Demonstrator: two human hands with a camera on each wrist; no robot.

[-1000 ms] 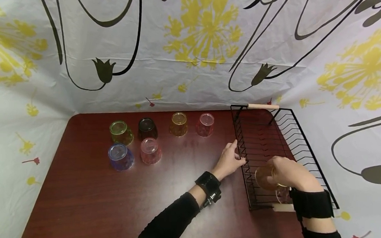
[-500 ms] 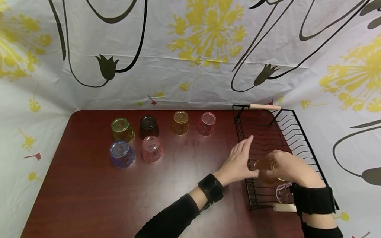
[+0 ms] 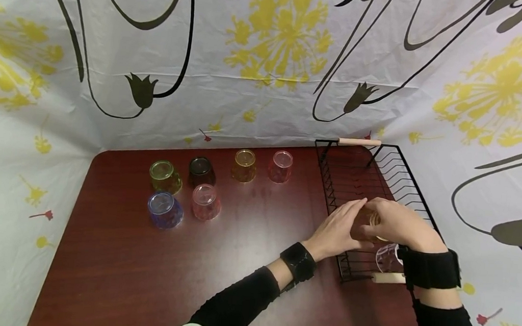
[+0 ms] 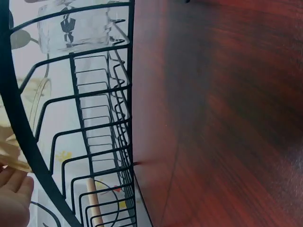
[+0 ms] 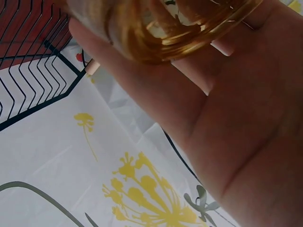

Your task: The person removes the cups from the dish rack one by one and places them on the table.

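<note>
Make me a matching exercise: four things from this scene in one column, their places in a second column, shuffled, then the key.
1. amber glass
2. clear glass
3. purple glass
4. wire rack

A. front left of the cluster on the table
B. right end of the table
C. between both hands
D. in the rack's near end

Pairs: 1-C, 2-D, 3-A, 4-B

Bare tabletop lies open across the frame's centre and lower left; six upturned cups crowd the upper left, while the wire rack and a clear glass block the right.
</note>
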